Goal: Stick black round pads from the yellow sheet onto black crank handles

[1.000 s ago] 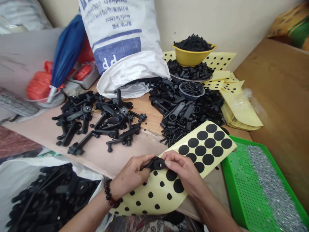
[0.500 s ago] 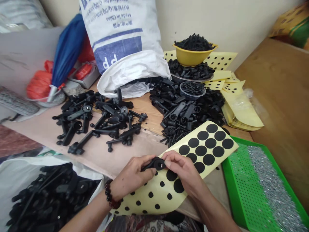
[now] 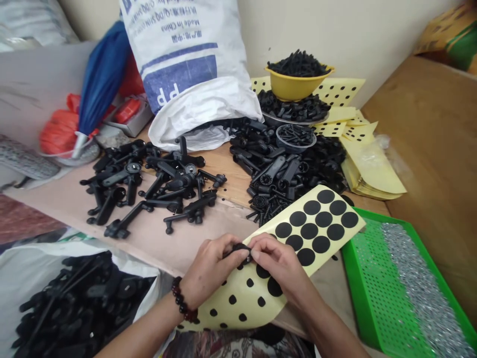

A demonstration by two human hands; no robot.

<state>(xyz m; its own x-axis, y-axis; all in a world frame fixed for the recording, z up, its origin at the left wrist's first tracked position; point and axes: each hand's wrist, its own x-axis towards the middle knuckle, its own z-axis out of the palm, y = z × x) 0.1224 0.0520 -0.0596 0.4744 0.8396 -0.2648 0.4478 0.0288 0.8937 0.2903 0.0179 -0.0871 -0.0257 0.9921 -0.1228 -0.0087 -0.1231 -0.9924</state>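
My left hand (image 3: 218, 266) is closed round a black plastic crank handle (image 3: 243, 252). Its thumb lies across the round end, so most of the part is hidden. Against that end press the pinched fingertips of my right hand (image 3: 278, 256); whether a sticker is between them I cannot make out. Under both hands lies a yellow sheet of round black stickers (image 3: 309, 231). Full discs fill its far part, while small black dots mark the near part. Several similar crank handles (image 3: 179, 184) lie in a loose heap on the table.
A green perforated tray (image 3: 352, 283) with small metal pieces stands at right. Piled black parts (image 3: 276, 169), a small tub of screws (image 3: 296, 136) and a yellow bowl (image 3: 298, 82) are behind. A white sack (image 3: 208, 99) leans there; an open bag of black parts (image 3: 85, 298) sits at left.
My left hand has shifted a little right, its thumb now over the crank handle's round end, which showed before. My right fingertips stay against it.
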